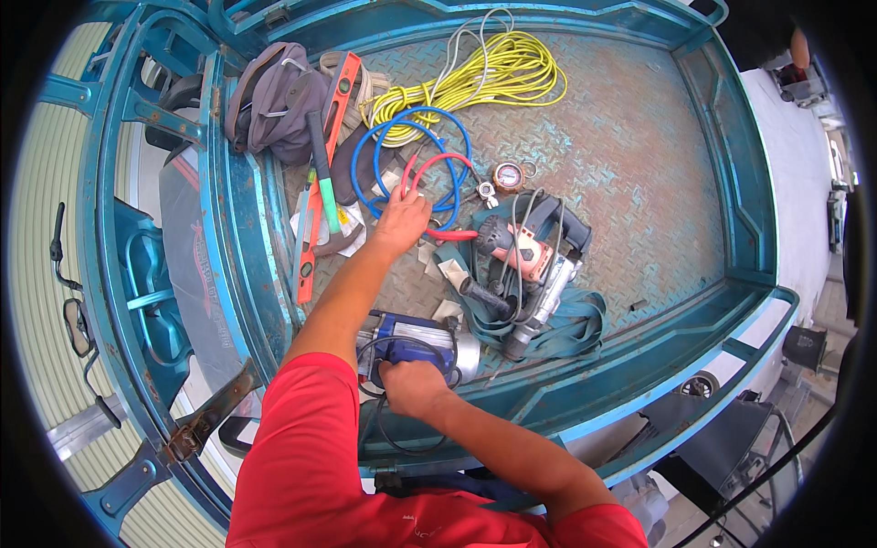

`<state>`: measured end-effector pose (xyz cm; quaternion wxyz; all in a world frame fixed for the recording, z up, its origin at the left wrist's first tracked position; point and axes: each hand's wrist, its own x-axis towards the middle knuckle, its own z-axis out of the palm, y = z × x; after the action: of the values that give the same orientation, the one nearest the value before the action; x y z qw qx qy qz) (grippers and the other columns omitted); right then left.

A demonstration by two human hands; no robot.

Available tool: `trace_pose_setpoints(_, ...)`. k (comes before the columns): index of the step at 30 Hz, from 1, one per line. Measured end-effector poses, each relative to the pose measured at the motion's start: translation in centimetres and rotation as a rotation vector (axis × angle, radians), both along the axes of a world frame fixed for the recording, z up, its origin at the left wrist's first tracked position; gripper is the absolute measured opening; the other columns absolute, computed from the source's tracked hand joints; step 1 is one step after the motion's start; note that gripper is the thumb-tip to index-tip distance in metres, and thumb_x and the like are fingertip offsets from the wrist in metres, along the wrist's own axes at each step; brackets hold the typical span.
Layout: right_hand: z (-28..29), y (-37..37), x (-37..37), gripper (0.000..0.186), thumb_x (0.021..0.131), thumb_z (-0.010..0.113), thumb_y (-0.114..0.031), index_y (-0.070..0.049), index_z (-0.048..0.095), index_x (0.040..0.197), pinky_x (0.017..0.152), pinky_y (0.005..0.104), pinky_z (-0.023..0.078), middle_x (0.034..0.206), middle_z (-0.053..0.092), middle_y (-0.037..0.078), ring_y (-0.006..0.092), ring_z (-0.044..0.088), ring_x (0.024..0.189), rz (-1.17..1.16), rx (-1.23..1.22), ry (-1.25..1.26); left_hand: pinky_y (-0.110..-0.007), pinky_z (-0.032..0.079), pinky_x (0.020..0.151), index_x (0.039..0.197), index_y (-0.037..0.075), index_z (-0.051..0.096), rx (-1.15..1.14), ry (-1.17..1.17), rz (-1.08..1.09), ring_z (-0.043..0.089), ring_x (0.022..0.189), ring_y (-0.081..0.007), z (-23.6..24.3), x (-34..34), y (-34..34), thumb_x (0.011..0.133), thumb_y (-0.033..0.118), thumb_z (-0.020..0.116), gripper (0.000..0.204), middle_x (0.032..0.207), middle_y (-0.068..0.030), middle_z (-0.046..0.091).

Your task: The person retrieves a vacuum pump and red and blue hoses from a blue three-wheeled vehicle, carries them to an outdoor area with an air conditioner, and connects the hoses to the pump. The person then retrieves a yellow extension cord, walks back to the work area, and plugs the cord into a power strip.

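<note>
My left hand (402,215) has its fingers closed on a red hose (445,160), among coiled blue hoses (377,131) with a round gauge (509,177) at their right. My right hand (411,384) is closed on the top handle of a blue-and-silver motor unit (464,358) with black cords, low in the cargo bed. To the right of my left hand lies a pink-and-silver power tool (533,255) on teal straps (575,329). A red level (306,274) and a green-and-black handled tool (325,196) lie along the bed's left side.
I am leaning over a teal metal cargo bed (726,210) with raised rails. A purple-grey bag (269,100) and a coiled yellow cable (489,68) lie toward its back. Part of another person (758,36) shows beyond the far right corner.
</note>
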<state>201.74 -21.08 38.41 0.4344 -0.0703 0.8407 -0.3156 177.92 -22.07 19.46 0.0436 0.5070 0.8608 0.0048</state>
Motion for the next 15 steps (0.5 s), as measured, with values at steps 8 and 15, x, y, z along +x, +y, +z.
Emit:
trace_pose_setpoints(8,-1.6,0.1,-0.3,0.024,0.083,0.064,-0.011,-0.001,0.066,0.105,0.076,0.0488,0.061,0.096,0.075,0.024,0.0413,0.075,0.088,-0.013,0.02,0.043,-0.047,0.04,0.104,0.094,0.011,0.076,-0.043,-0.112,-0.022,0.06,0.114,-0.0258,4.1,-2.9,0.3,0.079,0.026,0.077,0.021,0.092,-0.0056,0.075)
trace_pose_setpoints(15,-5.2,0.3,-1.8,0.025,0.083,0.064,-0.011,-0.001,0.069,0.105,0.079,0.0487,0.061,0.1,0.075,0.024,0.0405,0.075,0.092,0.004,0.044,0.094,-0.048,0.043,0.1,0.096,0.007,0.074,0.066,-0.398,0.244,0.062,0.106,-0.033,12.8,-6.6,0.0,0.076,0.028,0.075,0.029,0.095,-0.0155,0.073)
